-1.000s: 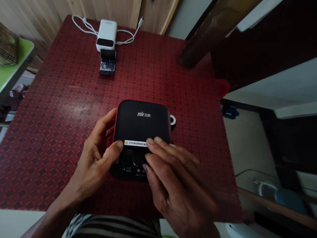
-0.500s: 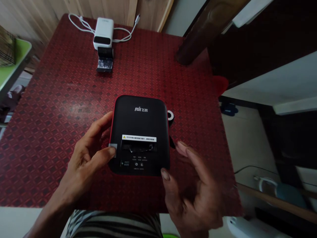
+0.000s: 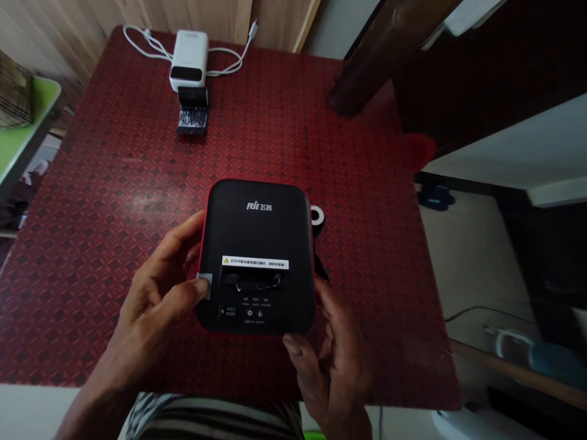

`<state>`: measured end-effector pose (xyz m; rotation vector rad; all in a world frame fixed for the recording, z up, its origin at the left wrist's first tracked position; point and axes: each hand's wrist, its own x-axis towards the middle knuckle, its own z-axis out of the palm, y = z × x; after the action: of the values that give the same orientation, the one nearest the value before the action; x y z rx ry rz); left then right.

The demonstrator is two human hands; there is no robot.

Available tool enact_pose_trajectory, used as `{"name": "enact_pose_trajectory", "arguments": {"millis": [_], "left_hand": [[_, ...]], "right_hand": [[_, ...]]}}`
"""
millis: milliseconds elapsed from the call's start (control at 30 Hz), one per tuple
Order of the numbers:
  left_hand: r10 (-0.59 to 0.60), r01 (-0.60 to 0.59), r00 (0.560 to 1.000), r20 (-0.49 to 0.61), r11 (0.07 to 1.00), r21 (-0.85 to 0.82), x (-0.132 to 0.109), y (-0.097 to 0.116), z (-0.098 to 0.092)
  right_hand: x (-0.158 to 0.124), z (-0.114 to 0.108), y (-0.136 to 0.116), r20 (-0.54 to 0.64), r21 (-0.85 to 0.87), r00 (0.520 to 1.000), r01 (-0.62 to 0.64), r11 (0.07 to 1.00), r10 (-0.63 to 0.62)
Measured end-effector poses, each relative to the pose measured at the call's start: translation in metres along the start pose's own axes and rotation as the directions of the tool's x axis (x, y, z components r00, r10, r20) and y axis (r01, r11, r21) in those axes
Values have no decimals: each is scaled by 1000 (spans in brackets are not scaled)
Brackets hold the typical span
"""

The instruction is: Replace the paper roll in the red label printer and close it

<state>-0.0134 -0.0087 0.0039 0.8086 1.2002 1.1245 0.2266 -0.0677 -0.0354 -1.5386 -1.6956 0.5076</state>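
Observation:
A black receipt printer (image 3: 257, 238) with red sides is in front of me over the table, its top facing me. It bears a white warning label and a paper slot with a crumpled clear strip in it. My left hand (image 3: 158, 293) grips its left side, thumb on a small grey piece of tape (image 3: 204, 286) at the edge. My right hand (image 3: 332, 360) curls round the lower right corner, fingers against the right side and thumb tip at the front edge. A small roll with a white ring (image 3: 317, 215) is partly hidden behind the printer.
At the back of the red patterned table (image 3: 114, 244) lie a white power bank (image 3: 189, 58) with a white cable (image 3: 233, 67), and a small black roll (image 3: 192, 113) partly unrolled. A dark round post (image 3: 367, 67) rises at the back right. A green-topped surface (image 3: 43, 107) stands left.
My right hand has moved in leftward from beside the printer and now holds its lower right corner. The left hand keeps its grip. The printer sits slightly lower in view.

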Motion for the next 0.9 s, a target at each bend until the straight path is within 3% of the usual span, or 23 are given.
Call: {"name": "enact_pose_trajectory", "arguments": {"millis": [233, 567, 667, 733, 833, 900], "left_hand": [[-13, 14, 999, -34, 999, 31, 0, 1, 4], [71, -72, 997, 25, 995, 62, 4, -9, -1], [99, -102, 994, 47, 993, 56, 6, -13, -1], [118, -121, 991, 58, 991, 54, 7, -15, -2], [140, -143, 987, 76, 989, 42, 8, -17, -4], [146, -150, 986, 81, 988, 43, 8, -19, -5]], "right_hand": [[7, -4, 5, 42, 5, 999, 31, 1000, -31], [17, -17, 5, 71, 84, 997, 27, 996, -33], [45, -29, -8, -32, 53, 991, 135, 989, -133], [72, -32, -21, -29, -67, 961, 273, 960, -275], [113, -23, -43, 223, -149, 875, 465, 872, -429], [137, -11, -55, 396, -185, 809, 534, 825, -435]]}}
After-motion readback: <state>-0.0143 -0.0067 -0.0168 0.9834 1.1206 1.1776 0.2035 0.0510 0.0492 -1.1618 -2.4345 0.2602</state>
